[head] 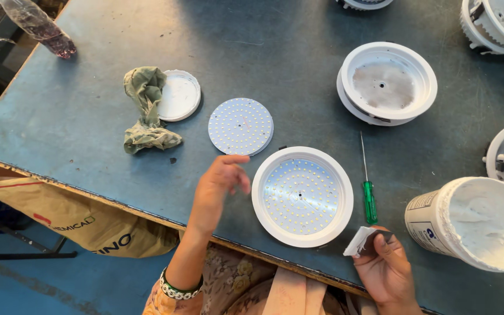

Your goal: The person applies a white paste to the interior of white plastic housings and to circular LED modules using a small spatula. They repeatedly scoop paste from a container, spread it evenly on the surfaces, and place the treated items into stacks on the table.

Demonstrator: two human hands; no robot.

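Plastic, round and white, the lamp housing (302, 196) lies low in the middle of the frame, and we see a shiny disc dotted with small LEDs inside it. Our left hand (220, 184) hovers just beside its left rim, fingers loosely curled, grasping nothing. Our right hand (387, 262) pinches a small white card scraper (361, 241) at lower right — near the green-handled screwdriver (368, 189) and the tub of thick white paste (473, 221).

Lamp parts on the table (88, 122)

A lamp housing (302, 196) lies at the near edge, a screwdriver (368, 189) right of it, a disc (241, 126) behind, a tub (473, 223) far right.
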